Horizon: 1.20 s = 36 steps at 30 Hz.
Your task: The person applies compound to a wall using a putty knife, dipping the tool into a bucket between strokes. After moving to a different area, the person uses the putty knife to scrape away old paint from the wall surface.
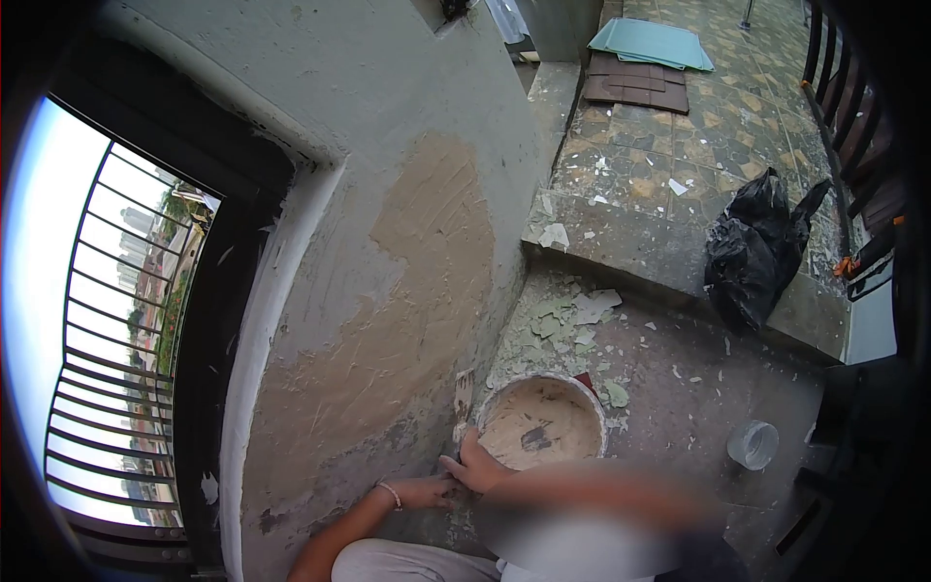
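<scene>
A putty knife [464,396], smeared with putty, points up along the foot of the wall. Its lower end meets the fingers of my right hand [477,468], which closes on it beside the bucket's left rim. My left hand [425,493], with a bracelet at the wrist, is just below and left of my right hand; its fingertips are too dark and small to make out. Beige putty [562,417] fills the round bucket [603,448], with a dark patch in the middle. A large beige putty patch [427,252] covers part of the grey wall [407,78].
Paint flakes [548,325] litter the floor behind the bucket. A clear plastic cup [753,445] stands to the right. On the step [640,231] rests a black plastic bag [761,247]. Brown tiles [635,83] and pale blue sheets [652,44] lie beyond. A barred window is at left.
</scene>
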Each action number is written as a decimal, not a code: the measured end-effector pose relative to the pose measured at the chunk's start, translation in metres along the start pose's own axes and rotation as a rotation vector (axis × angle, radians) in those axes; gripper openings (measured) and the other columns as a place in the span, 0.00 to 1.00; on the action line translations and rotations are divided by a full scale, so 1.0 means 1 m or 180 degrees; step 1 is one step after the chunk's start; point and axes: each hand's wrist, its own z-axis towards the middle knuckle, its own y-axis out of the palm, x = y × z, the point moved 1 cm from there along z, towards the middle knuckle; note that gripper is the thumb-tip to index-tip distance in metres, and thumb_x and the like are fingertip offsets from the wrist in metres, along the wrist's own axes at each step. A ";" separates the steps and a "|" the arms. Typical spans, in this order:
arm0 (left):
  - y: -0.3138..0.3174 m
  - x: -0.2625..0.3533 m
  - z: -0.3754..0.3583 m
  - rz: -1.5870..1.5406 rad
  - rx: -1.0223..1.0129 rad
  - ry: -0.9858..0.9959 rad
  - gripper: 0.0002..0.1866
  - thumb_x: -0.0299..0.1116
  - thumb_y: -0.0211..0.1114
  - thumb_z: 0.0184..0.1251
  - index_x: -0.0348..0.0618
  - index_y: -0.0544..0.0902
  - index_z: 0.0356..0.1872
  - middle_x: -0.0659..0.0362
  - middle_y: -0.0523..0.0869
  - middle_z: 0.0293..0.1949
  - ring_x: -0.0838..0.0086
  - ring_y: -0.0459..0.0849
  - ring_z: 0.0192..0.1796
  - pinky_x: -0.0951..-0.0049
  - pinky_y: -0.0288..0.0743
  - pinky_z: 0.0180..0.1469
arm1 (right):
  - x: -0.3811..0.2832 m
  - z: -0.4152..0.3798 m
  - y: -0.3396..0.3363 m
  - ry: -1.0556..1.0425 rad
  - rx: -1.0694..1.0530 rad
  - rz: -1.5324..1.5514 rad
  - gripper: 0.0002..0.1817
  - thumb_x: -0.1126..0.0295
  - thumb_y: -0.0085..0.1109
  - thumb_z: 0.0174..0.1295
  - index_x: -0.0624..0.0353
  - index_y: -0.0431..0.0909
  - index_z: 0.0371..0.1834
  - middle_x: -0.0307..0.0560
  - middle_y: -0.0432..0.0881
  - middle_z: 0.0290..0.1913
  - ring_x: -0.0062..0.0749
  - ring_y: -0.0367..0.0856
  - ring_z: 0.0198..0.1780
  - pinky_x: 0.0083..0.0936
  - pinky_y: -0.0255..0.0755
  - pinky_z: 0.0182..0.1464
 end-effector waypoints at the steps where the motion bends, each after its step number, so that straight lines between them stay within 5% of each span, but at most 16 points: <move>1: -0.002 0.006 0.000 -0.0074 -0.0166 -0.0138 0.25 0.42 0.56 0.72 0.40 0.67 0.65 0.45 0.70 0.63 0.57 0.70 0.64 0.63 0.61 0.66 | -0.003 0.014 -0.007 -0.0085 0.0303 0.0048 0.39 0.59 0.57 0.66 0.86 0.45 0.54 0.81 0.75 0.38 0.67 0.80 0.45 0.42 0.73 0.48; 6: -0.006 0.007 0.001 -0.0107 -0.0502 -0.0282 0.23 0.41 0.55 0.73 0.44 0.68 0.65 0.47 0.72 0.59 0.59 0.69 0.65 0.64 0.61 0.67 | -0.030 0.088 -0.057 0.0346 0.0394 0.0415 0.38 0.61 0.56 0.66 0.85 0.41 0.54 0.83 0.73 0.41 0.66 0.79 0.48 0.40 0.72 0.50; 12: -0.002 0.002 0.009 -0.0664 -0.0519 -0.0280 0.22 0.41 0.54 0.73 0.43 0.69 0.64 0.48 0.73 0.59 0.61 0.71 0.64 0.65 0.62 0.66 | -0.025 0.055 -0.021 0.0577 -0.0617 0.0196 0.40 0.59 0.56 0.63 0.87 0.43 0.53 0.84 0.74 0.40 0.67 0.79 0.47 0.41 0.74 0.49; 15: 0.010 -0.048 0.008 0.0533 -0.0777 0.0271 0.22 0.41 0.53 0.73 0.42 0.70 0.63 0.47 0.77 0.55 0.62 0.73 0.63 0.67 0.62 0.66 | -0.021 0.009 0.007 0.0737 -0.1241 0.0058 0.40 0.58 0.55 0.63 0.87 0.44 0.52 0.85 0.74 0.39 0.66 0.80 0.46 0.42 0.74 0.50; 18: 0.005 -0.021 0.004 0.0033 -0.0814 -0.0489 0.22 0.41 0.53 0.73 0.41 0.71 0.63 0.45 0.79 0.51 0.63 0.75 0.62 0.68 0.63 0.66 | -0.025 -0.014 0.009 0.0628 -0.0838 0.0124 0.39 0.58 0.55 0.64 0.87 0.44 0.52 0.85 0.74 0.38 0.67 0.80 0.46 0.43 0.73 0.50; 27: -0.005 -0.002 0.013 -0.0341 -0.0454 -0.0381 0.22 0.39 0.54 0.73 0.45 0.68 0.65 0.47 0.70 0.60 0.58 0.68 0.66 0.63 0.59 0.68 | -0.024 0.062 -0.052 0.0792 0.0826 0.0859 0.31 0.62 0.57 0.62 0.77 0.48 0.48 0.77 0.74 0.37 0.64 0.79 0.45 0.43 0.71 0.48; 30: -0.010 0.009 0.014 -0.0381 -0.0328 -0.0539 0.21 0.38 0.54 0.73 0.45 0.69 0.64 0.48 0.72 0.59 0.59 0.67 0.66 0.64 0.59 0.68 | -0.016 0.094 -0.073 0.0941 0.0868 0.0895 0.34 0.60 0.57 0.61 0.79 0.47 0.50 0.79 0.75 0.38 0.63 0.80 0.47 0.42 0.72 0.48; 36: -0.014 0.017 0.012 -0.0457 -0.0194 -0.0495 0.21 0.37 0.55 0.72 0.41 0.71 0.62 0.47 0.73 0.58 0.59 0.69 0.66 0.64 0.58 0.69 | -0.020 0.062 -0.036 0.0796 -0.0458 0.0142 0.43 0.56 0.58 0.60 0.89 0.44 0.53 0.84 0.76 0.39 0.66 0.81 0.45 0.42 0.76 0.46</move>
